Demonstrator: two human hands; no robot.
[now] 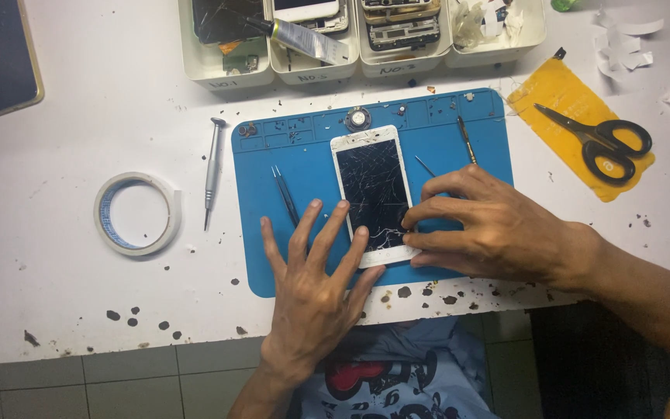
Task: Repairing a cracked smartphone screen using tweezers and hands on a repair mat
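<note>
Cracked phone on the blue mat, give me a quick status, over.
Left hand flat, fingertips on phone. Right hand fingertips at its right edge. Phone flat on blue mat, screen shattered. Tweezers beside left fingers.

We list: phone [374, 194] on mat [273, 264], mid-desk [79, 93]; tweezers [285, 194] left of phone; screwdriver [212, 171] and tape roll [136, 213] left of mat; scissors [599, 140] right; trays [312, 74] behind.

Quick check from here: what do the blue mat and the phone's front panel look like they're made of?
Blue mat: probably silicone or soft rubber, with a matte finish and moulded compartments along its top edge. Phone: the front is glossy glass, covered in a web of cracks, set in a white frame that could be plastic or painted glass; I can't tell which.
</note>
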